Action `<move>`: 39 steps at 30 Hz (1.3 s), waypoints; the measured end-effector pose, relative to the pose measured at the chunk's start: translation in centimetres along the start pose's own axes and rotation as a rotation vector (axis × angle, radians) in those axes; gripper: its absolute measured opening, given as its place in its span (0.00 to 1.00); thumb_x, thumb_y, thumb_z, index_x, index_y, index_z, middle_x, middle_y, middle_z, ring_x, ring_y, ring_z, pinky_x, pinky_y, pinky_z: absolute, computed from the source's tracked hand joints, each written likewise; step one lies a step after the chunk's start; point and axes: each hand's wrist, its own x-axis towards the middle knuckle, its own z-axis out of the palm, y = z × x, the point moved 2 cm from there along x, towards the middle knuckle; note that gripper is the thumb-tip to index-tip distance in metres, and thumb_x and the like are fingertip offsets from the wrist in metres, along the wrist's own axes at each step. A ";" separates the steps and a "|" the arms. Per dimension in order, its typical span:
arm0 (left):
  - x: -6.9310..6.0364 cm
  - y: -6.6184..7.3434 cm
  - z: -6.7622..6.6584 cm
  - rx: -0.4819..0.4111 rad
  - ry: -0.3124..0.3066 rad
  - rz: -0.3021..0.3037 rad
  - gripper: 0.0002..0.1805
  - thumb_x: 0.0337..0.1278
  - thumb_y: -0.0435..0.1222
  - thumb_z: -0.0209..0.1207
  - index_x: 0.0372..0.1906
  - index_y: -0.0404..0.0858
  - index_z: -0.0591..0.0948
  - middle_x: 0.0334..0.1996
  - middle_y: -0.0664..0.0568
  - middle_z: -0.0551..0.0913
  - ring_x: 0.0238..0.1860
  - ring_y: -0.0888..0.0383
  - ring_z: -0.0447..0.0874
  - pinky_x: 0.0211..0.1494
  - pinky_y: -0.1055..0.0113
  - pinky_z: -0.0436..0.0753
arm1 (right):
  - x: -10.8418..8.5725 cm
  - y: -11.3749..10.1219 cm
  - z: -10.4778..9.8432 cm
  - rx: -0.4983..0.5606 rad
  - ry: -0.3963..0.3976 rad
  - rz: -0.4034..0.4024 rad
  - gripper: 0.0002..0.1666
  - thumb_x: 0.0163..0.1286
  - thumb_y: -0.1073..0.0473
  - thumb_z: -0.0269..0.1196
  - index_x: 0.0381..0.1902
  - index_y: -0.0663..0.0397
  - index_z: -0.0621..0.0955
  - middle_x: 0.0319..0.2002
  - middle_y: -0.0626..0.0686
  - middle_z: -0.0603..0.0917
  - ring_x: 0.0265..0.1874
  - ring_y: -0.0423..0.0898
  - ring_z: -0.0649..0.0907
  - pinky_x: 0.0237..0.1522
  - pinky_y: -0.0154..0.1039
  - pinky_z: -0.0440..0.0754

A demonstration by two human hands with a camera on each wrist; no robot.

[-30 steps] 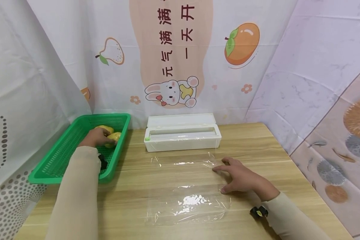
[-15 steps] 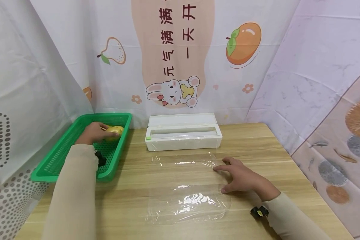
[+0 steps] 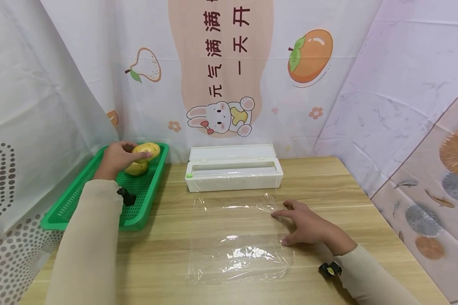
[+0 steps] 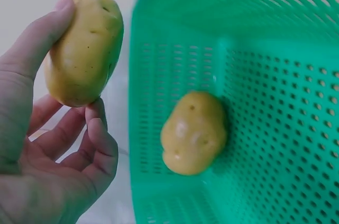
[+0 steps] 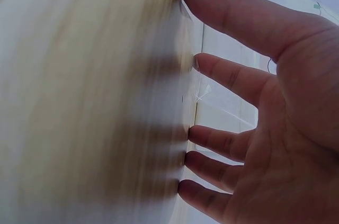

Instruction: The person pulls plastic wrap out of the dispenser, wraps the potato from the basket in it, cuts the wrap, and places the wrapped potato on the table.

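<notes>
One potato [image 4: 85, 54] is pinched in the left hand [image 3: 117, 159]; right hand [image 3: 304, 223] spread on the table [image 3: 339, 199]

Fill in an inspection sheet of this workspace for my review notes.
Surface: wood-grain table, with wrinkled transparent film spread on it.
Job's things: one potato held up; a second potato lying in the green basket; white dispenser, lid open, beyond the film. Whether film and dispenser are joined is unclear.
Clutter: nothing seen.
Grips: left grip pinches the held potato between thumb and fingers; right grip has its fingertips down at the film's right edge.
Cables: nothing seen.
Surroundings: printed cloth hanging behind the table.
</notes>
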 end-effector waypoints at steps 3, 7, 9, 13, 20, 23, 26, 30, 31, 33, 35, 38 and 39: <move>-0.1 0.7 -0.3 -0.044 0.034 -0.004 0.53 0.46 0.71 0.68 0.66 0.35 0.74 0.62 0.37 0.75 0.57 0.43 0.74 0.47 0.59 0.81 | 0.0 -0.1 0.0 0.004 -0.001 -0.003 0.48 0.45 0.44 0.84 0.67 0.38 0.81 0.73 0.70 0.65 0.70 0.71 0.66 0.66 0.71 0.68; -0.7 2.0 -0.8 -0.111 0.070 -0.011 0.52 0.46 0.70 0.69 0.67 0.38 0.73 0.64 0.39 0.73 0.61 0.44 0.72 0.52 0.57 0.79 | -0.1 -0.1 0.0 0.006 -0.003 0.000 0.48 0.45 0.44 0.84 0.67 0.38 0.81 0.73 0.70 0.65 0.71 0.71 0.66 0.67 0.71 0.67; -1.2 2.7 -1.1 -0.147 0.094 -0.009 0.51 0.46 0.70 0.69 0.67 0.40 0.74 0.64 0.42 0.74 0.61 0.46 0.71 0.53 0.57 0.78 | -0.1 -0.1 0.0 0.006 -0.005 0.002 0.48 0.46 0.44 0.84 0.67 0.38 0.81 0.73 0.70 0.64 0.71 0.71 0.65 0.67 0.71 0.67; -2.4 3.9 -1.2 -0.214 0.150 0.013 0.47 0.46 0.68 0.71 0.66 0.44 0.76 0.59 0.53 0.75 0.58 0.54 0.72 0.51 0.64 0.79 | -0.1 0.0 0.1 0.001 -0.003 0.000 0.48 0.46 0.43 0.83 0.68 0.38 0.80 0.73 0.70 0.65 0.71 0.70 0.66 0.67 0.71 0.67; -5.2 4.8 -0.6 -0.389 0.213 0.041 0.39 0.50 0.57 0.75 0.65 0.48 0.78 0.53 0.65 0.79 0.52 0.62 0.75 0.48 0.78 0.78 | 0.0 0.1 0.1 -0.003 0.006 -0.011 0.48 0.46 0.43 0.83 0.68 0.38 0.80 0.72 0.70 0.66 0.70 0.70 0.67 0.67 0.71 0.67; -6.2 5.6 -0.2 -0.428 0.249 0.059 0.37 0.50 0.56 0.76 0.65 0.49 0.79 0.53 0.66 0.79 0.51 0.62 0.76 0.47 0.78 0.78 | 0.0 0.2 0.2 -0.005 0.007 -0.010 0.48 0.46 0.43 0.83 0.68 0.37 0.80 0.73 0.70 0.66 0.70 0.70 0.66 0.67 0.71 0.67; -7.3 6.7 0.3 -0.447 0.275 0.089 0.35 0.50 0.55 0.76 0.64 0.50 0.80 0.54 0.64 0.81 0.51 0.60 0.78 0.45 0.77 0.80 | 0.0 0.2 0.2 -0.006 0.008 -0.005 0.48 0.46 0.43 0.83 0.67 0.37 0.80 0.73 0.69 0.66 0.71 0.69 0.66 0.67 0.70 0.67; -8.6 8.0 1.5 -0.419 0.282 0.144 0.36 0.48 0.56 0.77 0.63 0.49 0.81 0.57 0.57 0.82 0.51 0.59 0.78 0.43 0.76 0.82 | -0.1 0.0 0.1 -0.002 0.009 -0.003 0.48 0.46 0.44 0.84 0.67 0.38 0.80 0.72 0.70 0.66 0.70 0.70 0.66 0.67 0.70 0.68; -8.9 8.4 1.9 -0.405 0.279 0.155 0.37 0.47 0.56 0.77 0.63 0.48 0.81 0.58 0.56 0.82 0.51 0.59 0.78 0.42 0.77 0.82 | -0.1 0.0 0.0 0.000 0.009 -0.003 0.48 0.46 0.44 0.84 0.67 0.38 0.80 0.73 0.70 0.66 0.70 0.70 0.66 0.67 0.70 0.68; -9.3 8.9 2.8 -0.386 0.272 0.198 0.37 0.46 0.56 0.78 0.62 0.47 0.81 0.58 0.53 0.83 0.51 0.58 0.79 0.43 0.77 0.83 | -0.1 -0.1 -0.1 0.000 0.009 -0.003 0.47 0.47 0.44 0.84 0.67 0.38 0.80 0.73 0.70 0.66 0.70 0.70 0.66 0.67 0.70 0.68; -9.7 9.4 3.7 -0.364 0.262 0.239 0.37 0.46 0.55 0.78 0.61 0.45 0.81 0.58 0.50 0.84 0.50 0.56 0.81 0.42 0.77 0.84 | 0.0 -0.2 -0.2 0.000 0.009 -0.004 0.47 0.47 0.44 0.84 0.67 0.38 0.80 0.73 0.70 0.66 0.70 0.70 0.66 0.67 0.70 0.68; -10.2 9.9 5.1 -0.315 0.233 0.277 0.37 0.45 0.56 0.79 0.61 0.44 0.82 0.56 0.50 0.84 0.50 0.54 0.82 0.42 0.76 0.83 | 0.0 -0.1 -0.1 -0.002 0.011 -0.008 0.47 0.46 0.44 0.84 0.67 0.38 0.81 0.72 0.70 0.66 0.70 0.70 0.66 0.66 0.70 0.68; -10.4 10.0 5.5 -0.295 0.220 0.282 0.38 0.45 0.57 0.78 0.61 0.45 0.81 0.56 0.50 0.84 0.50 0.54 0.81 0.42 0.75 0.83 | 0.0 -0.1 -0.1 -0.001 0.011 -0.009 0.47 0.46 0.44 0.84 0.67 0.38 0.81 0.72 0.69 0.66 0.70 0.70 0.66 0.66 0.70 0.69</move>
